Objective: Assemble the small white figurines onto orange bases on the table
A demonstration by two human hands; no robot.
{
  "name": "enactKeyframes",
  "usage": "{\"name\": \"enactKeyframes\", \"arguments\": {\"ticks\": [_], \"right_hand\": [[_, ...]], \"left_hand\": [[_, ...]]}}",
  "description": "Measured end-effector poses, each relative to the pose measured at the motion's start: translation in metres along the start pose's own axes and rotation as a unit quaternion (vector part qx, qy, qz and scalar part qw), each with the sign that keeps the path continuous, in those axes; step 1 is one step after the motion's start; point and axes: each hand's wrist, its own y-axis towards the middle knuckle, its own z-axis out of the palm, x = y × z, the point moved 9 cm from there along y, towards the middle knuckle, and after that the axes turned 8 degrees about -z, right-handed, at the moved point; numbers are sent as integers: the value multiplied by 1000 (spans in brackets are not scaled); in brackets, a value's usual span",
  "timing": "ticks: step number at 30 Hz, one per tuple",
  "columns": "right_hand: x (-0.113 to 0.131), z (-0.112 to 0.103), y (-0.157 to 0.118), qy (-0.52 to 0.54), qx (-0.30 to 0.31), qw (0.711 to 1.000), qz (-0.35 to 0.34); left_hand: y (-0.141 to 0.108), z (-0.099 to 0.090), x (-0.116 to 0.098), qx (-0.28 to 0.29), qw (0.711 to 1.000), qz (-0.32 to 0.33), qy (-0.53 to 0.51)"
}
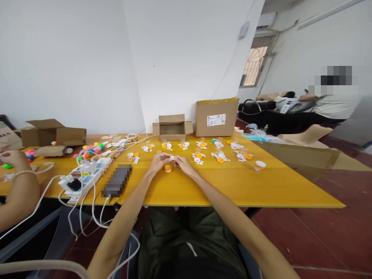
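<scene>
Above the table, my left hand (pixel 158 162) and my right hand (pixel 183 164) meet fingertip to fingertip. Both pinch a small white plastic part (pixel 172 157), whose exact kind is too small to make out. Just below them an orange ring-shaped piece (pixel 167 168) stands on the table. Beyond my hands lie several little groups of white plastic parts (pixel 198 160), orange discs (pixel 220 160) and clear cups (pixel 164 142). Off to the right sits a small clear jar with a white lid and an orange band (pixel 259 166).
A small open carton (pixel 172 131) and a taped cardboard box (pixel 216 118) stand against the wall. At left are a power strip (pixel 93 176) with cables, a phone (pixel 117 180), colourful balls (pixel 92 149) and a co-worker's arm (pixel 21 182). Another person (pixel 334 104) sits far right.
</scene>
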Motion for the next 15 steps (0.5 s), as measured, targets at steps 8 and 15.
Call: {"name": "enactKeyframes", "arguments": {"ticks": [8, 15], "right_hand": [[0, 2, 0, -2, 15, 1000, -11], [2, 1, -1, -5, 10, 1000, -14]], "left_hand": [[1, -2, -1, -11, 1000, -3, 14], [-2, -3, 0, -11, 1000, -8, 5]]}}
